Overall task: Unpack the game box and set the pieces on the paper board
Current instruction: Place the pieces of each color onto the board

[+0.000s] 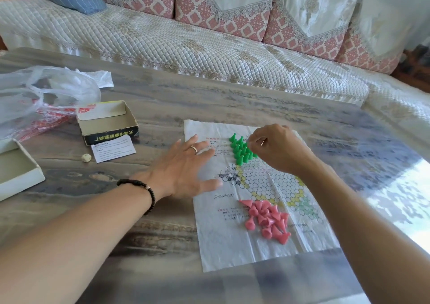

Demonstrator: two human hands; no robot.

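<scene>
The paper board point(223, 241) lies flat on the table, printed with a hexagon star grid. Several green cone pieces point(240, 149) stand upright in a triangle at its far point. Several pink pieces point(267, 218) lie tumbled in a heap on the near part. My left hand point(186, 164) rests flat and spread on the board's left edge, a ring on one finger. My right hand point(277, 148) hovers at the right side of the green group, fingers pinched together; whether a piece sits between them is hidden. The open game box point(109, 122) stands to the left.
A box lid point(16, 171) lies at the left edge. A printed leaflet point(114, 149) and a small white die point(85, 158) lie beside the box. A crumpled plastic bag point(44, 94) sits far left. A quilted sofa point(186, 43) runs behind the table.
</scene>
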